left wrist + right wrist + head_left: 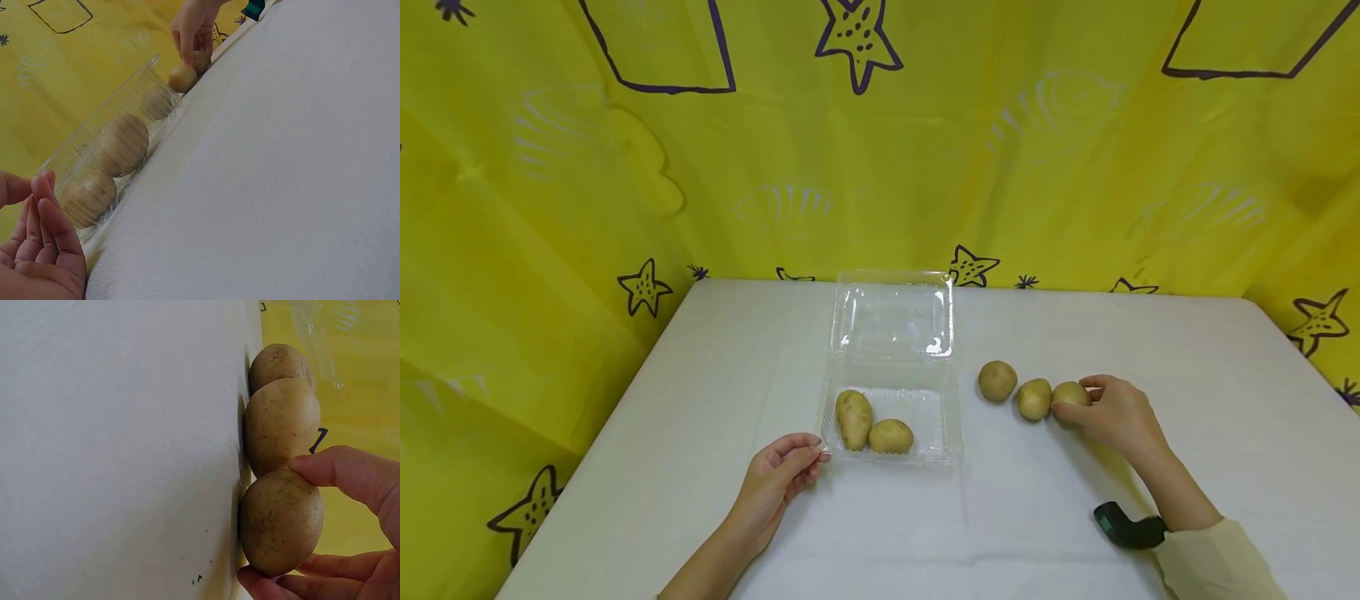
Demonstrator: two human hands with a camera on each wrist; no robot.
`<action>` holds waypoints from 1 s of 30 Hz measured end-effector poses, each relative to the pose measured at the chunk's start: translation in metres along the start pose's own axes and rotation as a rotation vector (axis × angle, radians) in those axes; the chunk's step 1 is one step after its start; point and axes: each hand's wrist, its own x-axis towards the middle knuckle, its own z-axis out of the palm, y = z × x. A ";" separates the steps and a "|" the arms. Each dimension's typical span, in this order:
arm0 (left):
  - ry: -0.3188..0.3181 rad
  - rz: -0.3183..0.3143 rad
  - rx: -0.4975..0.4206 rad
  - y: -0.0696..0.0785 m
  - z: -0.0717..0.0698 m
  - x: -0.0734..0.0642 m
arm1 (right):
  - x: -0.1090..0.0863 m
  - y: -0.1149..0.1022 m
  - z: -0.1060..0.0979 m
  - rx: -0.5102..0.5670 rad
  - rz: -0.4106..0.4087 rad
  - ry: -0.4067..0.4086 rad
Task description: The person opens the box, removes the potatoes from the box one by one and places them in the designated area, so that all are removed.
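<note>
A yellow patterned curtain [887, 167] hangs behind a white table [625, 467]. On it lies a clear plastic container [931, 417], lid open. The left hand [781, 473] pinches the container's near left corner, thumb and forefinger together. The right hand [1122, 419] grips the rightmost potato [1067, 395] between thumb and fingers — right of the container, just beside the middle potato [1034, 399] (a third potato [997, 381] sits farther left). Two potatoes [854, 420] lie inside.
</note>
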 end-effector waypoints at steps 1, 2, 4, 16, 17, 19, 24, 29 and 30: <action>0.001 0.002 0.002 0.000 0.000 0.000 | 0.001 -0.001 0.000 -0.001 -0.003 -0.001; 0.001 0.005 0.004 0.001 0.000 0.001 | 0.002 -0.001 0.000 -0.002 -0.005 -0.003; 0.000 0.013 0.007 0.002 0.000 0.002 | 0.003 -0.001 -0.001 -0.005 -0.010 -0.004; -0.022 0.001 -0.004 0.001 -0.002 0.002 | 0.007 0.000 -0.002 0.001 -0.024 -0.027; -0.021 0.001 -0.010 0.001 -0.002 0.002 | 0.007 0.000 -0.002 -0.002 -0.026 -0.028; -0.018 0.003 -0.018 0.001 -0.001 0.002 | 0.007 0.000 -0.003 -0.007 -0.031 -0.031; -0.013 0.008 -0.022 0.001 -0.001 0.002 | 0.006 0.000 -0.003 -0.017 -0.027 -0.046; -0.017 0.013 -0.020 0.001 -0.001 0.002 | 0.005 0.000 -0.004 -0.028 -0.012 -0.066; -0.013 0.013 -0.022 0.001 -0.001 0.002 | 0.005 0.000 -0.005 -0.032 -0.011 -0.068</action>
